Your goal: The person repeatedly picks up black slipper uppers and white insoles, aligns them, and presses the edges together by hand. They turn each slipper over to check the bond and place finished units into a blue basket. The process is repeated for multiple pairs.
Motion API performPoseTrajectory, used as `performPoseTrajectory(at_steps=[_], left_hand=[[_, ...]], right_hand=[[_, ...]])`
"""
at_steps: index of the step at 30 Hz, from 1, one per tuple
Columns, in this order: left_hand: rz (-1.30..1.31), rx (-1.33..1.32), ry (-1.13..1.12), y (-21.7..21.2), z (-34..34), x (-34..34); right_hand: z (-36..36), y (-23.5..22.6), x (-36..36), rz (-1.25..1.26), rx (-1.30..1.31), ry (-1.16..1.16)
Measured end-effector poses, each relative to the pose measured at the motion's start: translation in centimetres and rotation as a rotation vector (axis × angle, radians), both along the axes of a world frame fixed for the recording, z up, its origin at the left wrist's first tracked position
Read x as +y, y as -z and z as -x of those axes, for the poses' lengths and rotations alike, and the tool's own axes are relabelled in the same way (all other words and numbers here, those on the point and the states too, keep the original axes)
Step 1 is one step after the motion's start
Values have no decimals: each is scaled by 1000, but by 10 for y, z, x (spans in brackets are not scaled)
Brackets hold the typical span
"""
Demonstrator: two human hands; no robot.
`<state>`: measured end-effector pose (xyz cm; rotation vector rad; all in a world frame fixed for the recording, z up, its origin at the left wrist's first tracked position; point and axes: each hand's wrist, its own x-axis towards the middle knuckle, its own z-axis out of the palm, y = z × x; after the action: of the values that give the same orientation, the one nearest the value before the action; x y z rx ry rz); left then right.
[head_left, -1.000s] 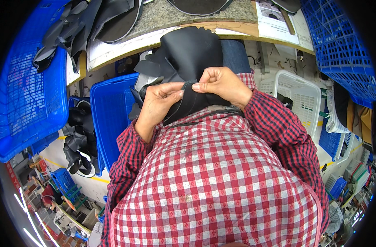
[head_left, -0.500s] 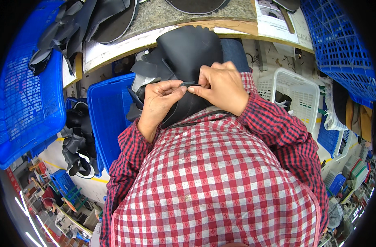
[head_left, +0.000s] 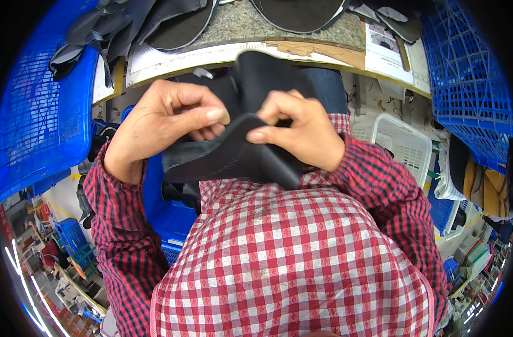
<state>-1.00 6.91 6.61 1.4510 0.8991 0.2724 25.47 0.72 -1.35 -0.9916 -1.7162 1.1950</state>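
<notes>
A black leather piece with a stitched seam, seemingly a shoe upper (head_left: 234, 154), lies over my lap, partly folded and smeared by motion. My right hand (head_left: 301, 126) pinches its upper edge between thumb and bent fingers. Just left of that edge, my left hand (head_left: 169, 115) is closed, thumb pressed to the curled fingers. Whatever the left fingertips hold, if anything, is too small to make out. A broad black flap (head_left: 259, 76) of the leather rises behind my right hand, toward the table.
A worktable (head_left: 172, 70) carrying more black leather pieces (head_left: 181, 25) crosses the far side. Blue crates stand at the left (head_left: 40, 118) and right (head_left: 472, 84). Beside my left forearm is a blue bin (head_left: 169, 219); a white basket (head_left: 405, 143) sits right of my lap.
My left hand has moved left and nearer, away from the right hand's fingertips. The leather has turned and spread toward me, its stitched side now showing. My right hand still grips it.
</notes>
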Motion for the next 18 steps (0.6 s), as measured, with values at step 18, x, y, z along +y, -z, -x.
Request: performPoseTrajectory(at_steps=[18], left_hand=[[29,-163,16,15,-37,9]], right_hand=[[-57,-27,22,393,-69,-245]])
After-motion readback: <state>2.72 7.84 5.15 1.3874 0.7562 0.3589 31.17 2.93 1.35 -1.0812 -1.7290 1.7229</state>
